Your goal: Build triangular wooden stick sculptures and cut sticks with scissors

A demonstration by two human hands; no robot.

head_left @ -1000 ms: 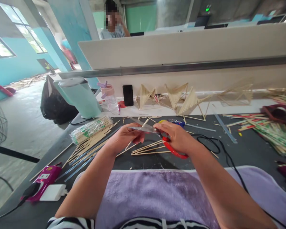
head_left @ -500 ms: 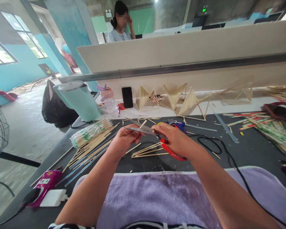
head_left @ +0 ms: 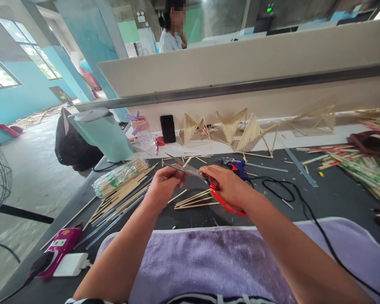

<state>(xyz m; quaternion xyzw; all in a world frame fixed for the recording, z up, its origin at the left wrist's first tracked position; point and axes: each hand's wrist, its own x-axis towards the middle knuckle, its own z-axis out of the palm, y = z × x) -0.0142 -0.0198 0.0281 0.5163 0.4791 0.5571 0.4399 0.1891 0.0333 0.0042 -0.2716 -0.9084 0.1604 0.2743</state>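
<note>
My right hand [head_left: 223, 182] is closed around the red handles of a pair of scissors [head_left: 227, 204]. Their metal blades are parted and point left, toward my other hand. Pinched in the fingers of my left hand [head_left: 165, 184] is a short wooden stick [head_left: 187, 161], whose pale end rises between the blades. The fingers cover its lower part. Several loose wooden sticks [head_left: 193, 200] lie on the dark table just below the scissors. A blue glue gun [head_left: 240, 169] rests beyond my right hand.
On the left are bundled sticks in plastic wrap [head_left: 118, 177], a teal bin [head_left: 106, 135] and a magenta power strip [head_left: 61, 247]. Stick models [head_left: 229, 126] and a phone [head_left: 167, 128] stand at the back. A black cable [head_left: 307, 219] crosses the right side, near a stick pile [head_left: 361, 169].
Both hands, with the scissors and stick, have shifted slightly left. The stick tilts more between the blades. The person behind the partition appears farther right.
</note>
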